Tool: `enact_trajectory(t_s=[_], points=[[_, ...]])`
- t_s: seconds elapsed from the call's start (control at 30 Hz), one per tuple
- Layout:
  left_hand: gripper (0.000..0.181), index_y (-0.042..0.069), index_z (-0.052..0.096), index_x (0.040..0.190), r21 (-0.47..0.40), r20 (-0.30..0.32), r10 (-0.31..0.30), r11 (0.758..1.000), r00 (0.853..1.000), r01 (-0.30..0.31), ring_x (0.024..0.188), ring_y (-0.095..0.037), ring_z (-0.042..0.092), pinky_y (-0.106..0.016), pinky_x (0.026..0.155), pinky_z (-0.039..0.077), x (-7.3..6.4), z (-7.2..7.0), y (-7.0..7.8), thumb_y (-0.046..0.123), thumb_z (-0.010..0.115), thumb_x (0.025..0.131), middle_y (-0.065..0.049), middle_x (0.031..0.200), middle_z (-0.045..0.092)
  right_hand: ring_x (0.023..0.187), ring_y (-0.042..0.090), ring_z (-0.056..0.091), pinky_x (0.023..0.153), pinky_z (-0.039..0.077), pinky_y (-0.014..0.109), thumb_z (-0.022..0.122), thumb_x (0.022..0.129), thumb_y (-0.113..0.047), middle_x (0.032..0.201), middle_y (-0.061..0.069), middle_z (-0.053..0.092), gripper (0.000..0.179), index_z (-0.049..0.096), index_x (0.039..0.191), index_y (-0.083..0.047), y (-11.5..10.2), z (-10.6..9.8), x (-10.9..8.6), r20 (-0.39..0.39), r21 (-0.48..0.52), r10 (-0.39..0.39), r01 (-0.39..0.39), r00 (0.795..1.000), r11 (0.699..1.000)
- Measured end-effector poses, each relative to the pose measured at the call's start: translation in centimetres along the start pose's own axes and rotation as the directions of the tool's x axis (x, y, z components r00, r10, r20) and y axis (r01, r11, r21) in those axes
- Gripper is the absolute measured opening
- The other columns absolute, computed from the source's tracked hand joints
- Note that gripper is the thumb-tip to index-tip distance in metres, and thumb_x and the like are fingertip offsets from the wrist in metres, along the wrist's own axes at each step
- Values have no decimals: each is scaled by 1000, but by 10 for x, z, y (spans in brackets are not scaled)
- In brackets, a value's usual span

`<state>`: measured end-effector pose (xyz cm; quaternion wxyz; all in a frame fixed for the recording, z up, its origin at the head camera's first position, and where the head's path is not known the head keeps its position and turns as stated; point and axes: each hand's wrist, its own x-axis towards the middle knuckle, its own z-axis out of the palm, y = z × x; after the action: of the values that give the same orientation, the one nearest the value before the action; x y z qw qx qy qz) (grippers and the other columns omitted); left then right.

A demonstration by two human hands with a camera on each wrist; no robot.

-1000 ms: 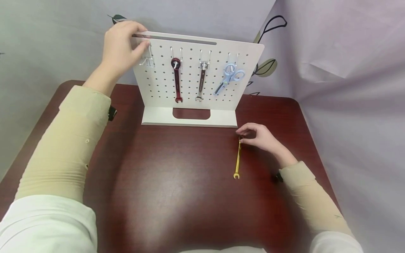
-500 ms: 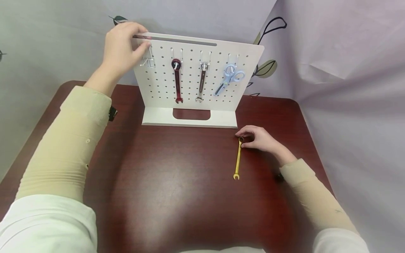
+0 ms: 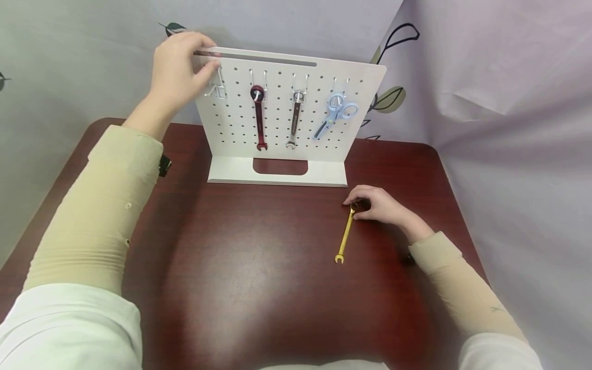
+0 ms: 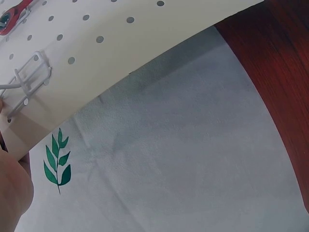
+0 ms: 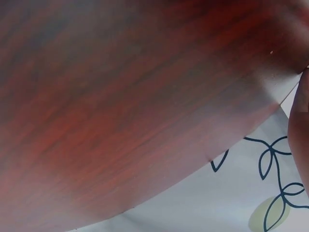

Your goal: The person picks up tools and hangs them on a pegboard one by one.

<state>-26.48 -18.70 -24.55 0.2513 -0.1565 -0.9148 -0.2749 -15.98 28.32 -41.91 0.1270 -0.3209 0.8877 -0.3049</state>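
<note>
A white pegboard (image 3: 277, 115) stands upright on its base at the back of the table. My left hand (image 3: 178, 69) grips its top left corner, with the thumb on the front face and fingers through the slot behind. Only a bit of that hand shows in the left wrist view. On the right, my right hand (image 3: 374, 203) has its thumb and fingers curled around the ring end of a yellow combination wrench (image 3: 346, 236). The wrench's open end points toward me on the table. In the right wrist view, only the edge of my right hand (image 5: 300, 135) shows.
Hanging on hooks are a red wrench (image 3: 259, 121), a silver wrench (image 3: 295, 115) and light blue scissors (image 3: 334, 114). A bare white hook (image 3: 216, 91) sits beside my left thumb. The dark red table (image 3: 259, 246) meets pale cloth at its back and right.
My right hand has shifted slightly toward me. The yellow wrench's open end has swung a little to the left. My left hand stays on the pegboard's corner.
</note>
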Motion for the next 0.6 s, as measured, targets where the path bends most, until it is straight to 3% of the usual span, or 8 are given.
enact_trajectory(t_s=[0.6], points=[[29, -2, 72, 123, 0, 4, -2, 1000, 1000, 2, 135, -40, 61, -52, 122, 41, 0, 0, -1, 18, 67, 102, -22, 132, 72, 93, 17, 66, 81, 56, 25, 88, 80, 3, 99, 2, 74, 20, 85, 93, -11, 3, 2, 1, -4, -21, -72, 72, 997, 997]])
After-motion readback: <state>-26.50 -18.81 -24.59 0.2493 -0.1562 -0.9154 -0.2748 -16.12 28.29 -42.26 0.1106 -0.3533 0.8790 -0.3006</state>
